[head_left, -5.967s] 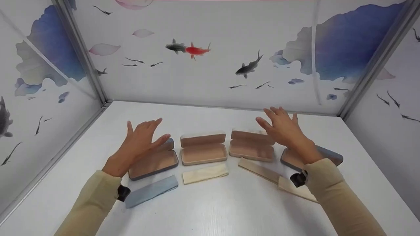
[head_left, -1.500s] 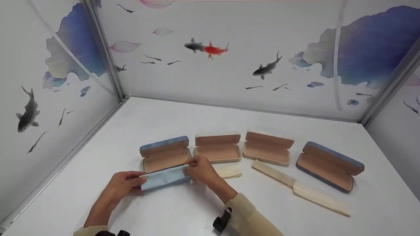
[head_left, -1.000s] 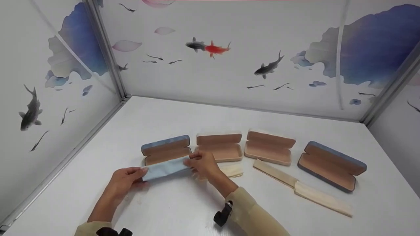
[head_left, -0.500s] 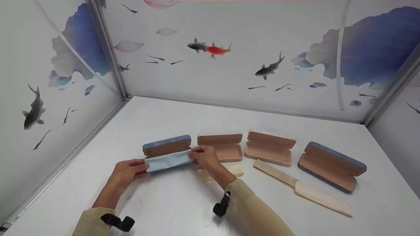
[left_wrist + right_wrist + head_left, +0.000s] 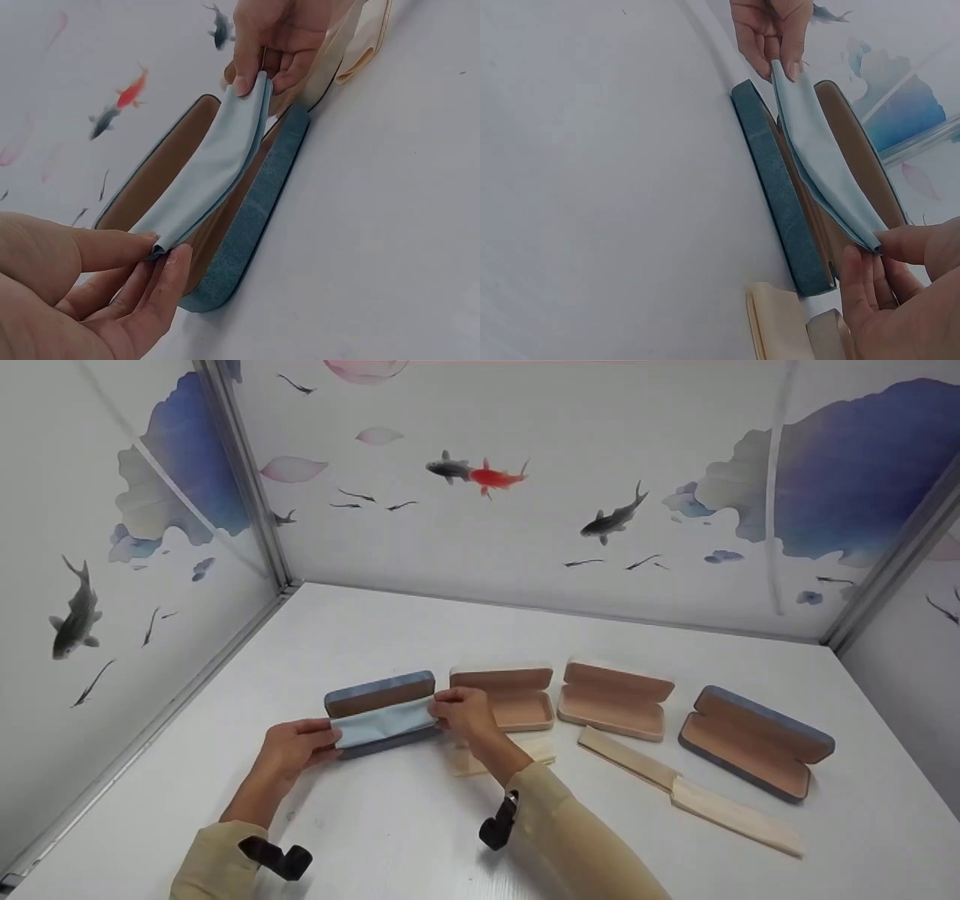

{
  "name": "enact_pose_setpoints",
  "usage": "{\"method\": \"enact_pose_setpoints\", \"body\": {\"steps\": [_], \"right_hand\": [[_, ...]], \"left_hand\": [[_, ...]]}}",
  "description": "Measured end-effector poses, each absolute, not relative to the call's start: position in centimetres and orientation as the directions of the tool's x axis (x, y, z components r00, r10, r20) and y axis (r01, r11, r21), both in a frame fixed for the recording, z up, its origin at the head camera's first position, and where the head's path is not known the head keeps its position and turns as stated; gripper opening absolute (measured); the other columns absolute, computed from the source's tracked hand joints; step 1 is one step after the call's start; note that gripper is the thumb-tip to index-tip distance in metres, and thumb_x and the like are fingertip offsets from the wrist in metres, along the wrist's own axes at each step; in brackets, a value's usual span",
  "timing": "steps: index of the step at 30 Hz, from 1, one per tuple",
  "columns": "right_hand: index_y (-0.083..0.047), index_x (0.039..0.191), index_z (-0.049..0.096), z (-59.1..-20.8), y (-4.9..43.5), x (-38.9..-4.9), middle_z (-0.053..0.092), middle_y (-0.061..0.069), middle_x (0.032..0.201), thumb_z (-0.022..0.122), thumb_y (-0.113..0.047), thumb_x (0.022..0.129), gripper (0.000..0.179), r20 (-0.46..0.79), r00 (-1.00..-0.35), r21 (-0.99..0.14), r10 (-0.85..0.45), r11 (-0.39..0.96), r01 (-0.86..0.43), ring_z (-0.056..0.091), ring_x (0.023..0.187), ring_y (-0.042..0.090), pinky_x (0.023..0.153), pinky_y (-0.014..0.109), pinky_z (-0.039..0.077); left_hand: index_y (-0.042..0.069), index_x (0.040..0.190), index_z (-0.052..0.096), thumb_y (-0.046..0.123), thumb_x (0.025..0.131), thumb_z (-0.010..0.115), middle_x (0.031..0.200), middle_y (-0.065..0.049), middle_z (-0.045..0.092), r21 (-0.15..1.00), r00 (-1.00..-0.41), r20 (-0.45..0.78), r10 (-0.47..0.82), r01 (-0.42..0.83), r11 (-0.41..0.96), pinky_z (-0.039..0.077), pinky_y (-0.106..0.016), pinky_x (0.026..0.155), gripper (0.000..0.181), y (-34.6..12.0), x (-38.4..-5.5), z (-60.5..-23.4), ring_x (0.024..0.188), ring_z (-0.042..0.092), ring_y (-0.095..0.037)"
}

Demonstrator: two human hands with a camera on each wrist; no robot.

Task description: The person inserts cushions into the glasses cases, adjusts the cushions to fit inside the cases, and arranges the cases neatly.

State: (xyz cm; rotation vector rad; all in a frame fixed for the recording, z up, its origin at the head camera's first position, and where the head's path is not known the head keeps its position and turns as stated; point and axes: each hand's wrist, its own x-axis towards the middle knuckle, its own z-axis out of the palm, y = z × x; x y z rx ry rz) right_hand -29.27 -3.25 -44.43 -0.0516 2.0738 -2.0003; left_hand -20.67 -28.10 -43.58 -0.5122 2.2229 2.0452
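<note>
A folded light-blue cloth (image 5: pixel 384 723) is stretched between my two hands, above the bottom half of an open blue glasses case (image 5: pixel 386 745) with a brown lining. My left hand (image 5: pixel 291 750) pinches the cloth's left end between thumb and fingers. At the other end, my right hand (image 5: pixel 471 715) pinches the cloth the same way. Both wrist views show the cloth (image 5: pixel 202 161) sagging slightly over the case (image 5: pixel 247 225), its folded layers visible along the edge. Part of the case's inside is hidden under the cloth (image 5: pixel 821 154).
To the right stand two pale open glasses cases (image 5: pixel 502 679) (image 5: pixel 615 711) and another blue one (image 5: pixel 757 742). A cream folded cloth (image 5: pixel 540 750) lies partly behind my right forearm. A beige cloth (image 5: pixel 626 757) and a cream cloth (image 5: pixel 739 816) lie end to end on the white table (image 5: pixel 405 840).
Six seconds ago the blue cloth lay on the table with both hands raised away from it. Since then both hands have taken its ends and moved it forward, over the left blue case.
</note>
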Motion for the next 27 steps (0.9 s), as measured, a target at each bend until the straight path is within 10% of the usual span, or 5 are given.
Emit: {"method": "enact_pose_setpoints", "body": {"steps": [27], "right_hand": [[0.001, 0.106, 0.069, -44.4, -3.88, -29.77, 0.065, 0.007, 0.093, 0.07, -0.002, 0.089, 0.017, -0.142, -0.971, -0.974, -0.192, 0.199, 0.103, 0.059, 0.074, 0.014, 0.066, 0.027, 0.055]], "left_hand": [[-0.01, 0.135, 0.054, 0.018, 0.095, 0.07, 0.085, -0.002, 0.071, 0.909, -0.912, -0.33, -0.244, -0.376, 0.178, 0.058, -0.018, 0.066, 0.051, -28.53, -21.32, -43.88, 0.068, 0.067, -0.007]]}}
